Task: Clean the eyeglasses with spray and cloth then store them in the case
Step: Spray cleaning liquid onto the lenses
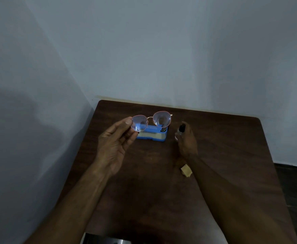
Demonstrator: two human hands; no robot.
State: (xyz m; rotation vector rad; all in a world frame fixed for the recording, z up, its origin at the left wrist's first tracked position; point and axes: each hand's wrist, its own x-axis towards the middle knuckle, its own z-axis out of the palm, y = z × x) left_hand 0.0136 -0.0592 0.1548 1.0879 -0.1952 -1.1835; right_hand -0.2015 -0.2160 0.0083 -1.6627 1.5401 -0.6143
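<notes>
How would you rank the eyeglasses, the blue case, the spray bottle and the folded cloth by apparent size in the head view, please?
1. eyeglasses, though held nearer the camera
2. blue case
3. folded cloth
4. spray bottle, mostly hidden by the right hand, so unsure

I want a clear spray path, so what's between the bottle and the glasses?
In the head view, only bare table shows between the spray bottle and the glasses; the blue case lies below them.

We look from one wide-angle head-worn camera, forward and steeply down along both forearms onto a dark wooden table (pixel 223 147) pushed against a pale wall (pixel 161 50), with the hands close below us and the table's far edge still in view.
</notes>
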